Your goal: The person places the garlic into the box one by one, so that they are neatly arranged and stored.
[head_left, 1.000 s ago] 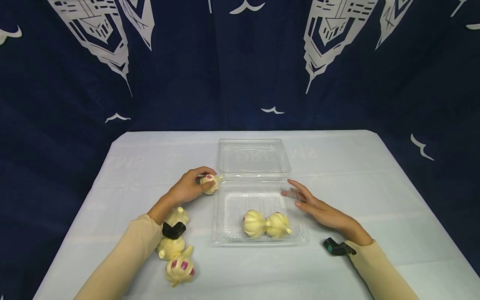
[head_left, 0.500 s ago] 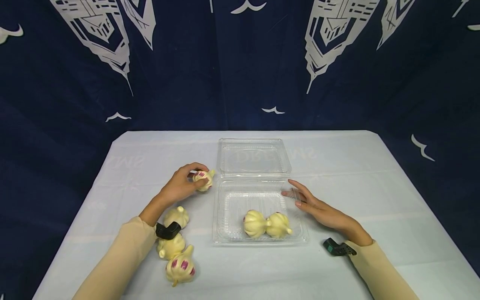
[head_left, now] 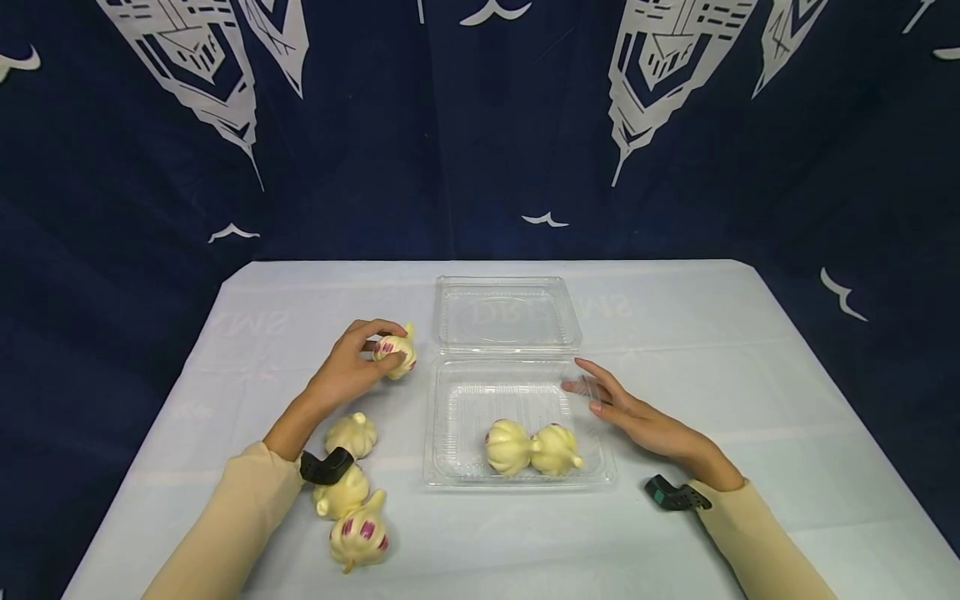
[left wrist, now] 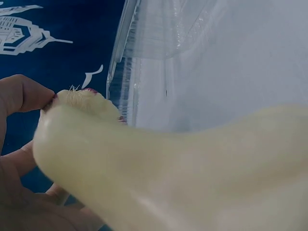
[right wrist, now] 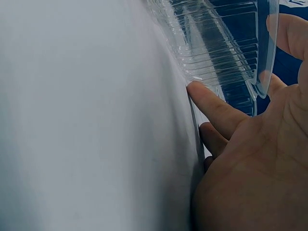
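Left of the clear plastic clamshell box (head_left: pixel 517 417), your left hand (head_left: pixel 352 367) pinches a light, firm cream-and-purple garlic bulb (head_left: pixel 395 355) around its belly; your right hand (head_left: pixel 637 417), fingers straight, steadies the box's right wall.

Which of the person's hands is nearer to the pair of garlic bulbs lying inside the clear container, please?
The right. The right hand rests against the container's right edge, just beside the pair of garlic bulbs. The left hand holds another garlic bulb outside the container's left side, farther off.
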`<state>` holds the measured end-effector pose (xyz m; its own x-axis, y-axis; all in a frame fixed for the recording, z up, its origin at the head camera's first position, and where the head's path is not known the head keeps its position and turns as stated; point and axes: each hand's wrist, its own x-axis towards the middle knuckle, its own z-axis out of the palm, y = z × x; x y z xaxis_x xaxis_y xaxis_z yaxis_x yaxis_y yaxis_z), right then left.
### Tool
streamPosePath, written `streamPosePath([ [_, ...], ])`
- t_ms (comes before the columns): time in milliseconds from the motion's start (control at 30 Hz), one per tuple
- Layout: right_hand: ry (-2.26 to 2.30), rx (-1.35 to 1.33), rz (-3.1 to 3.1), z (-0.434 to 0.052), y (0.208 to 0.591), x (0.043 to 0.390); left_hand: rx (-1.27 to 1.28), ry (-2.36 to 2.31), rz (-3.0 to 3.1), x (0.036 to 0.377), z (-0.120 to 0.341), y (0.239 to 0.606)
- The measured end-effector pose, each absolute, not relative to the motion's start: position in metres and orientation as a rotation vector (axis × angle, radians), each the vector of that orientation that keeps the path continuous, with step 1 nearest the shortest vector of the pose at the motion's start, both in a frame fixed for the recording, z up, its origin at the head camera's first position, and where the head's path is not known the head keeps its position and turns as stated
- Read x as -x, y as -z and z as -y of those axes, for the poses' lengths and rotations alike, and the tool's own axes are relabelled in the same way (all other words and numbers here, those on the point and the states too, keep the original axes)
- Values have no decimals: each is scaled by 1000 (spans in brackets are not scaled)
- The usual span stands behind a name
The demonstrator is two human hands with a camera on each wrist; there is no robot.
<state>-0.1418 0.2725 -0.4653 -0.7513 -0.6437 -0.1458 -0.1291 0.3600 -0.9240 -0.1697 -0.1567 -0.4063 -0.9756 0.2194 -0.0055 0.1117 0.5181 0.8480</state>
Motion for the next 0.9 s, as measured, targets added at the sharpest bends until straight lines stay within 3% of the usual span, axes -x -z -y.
streamPosePath([
  [900,1395,695,-2134,-273,467,143,-638,-1563,-2486,151,133,396],
])
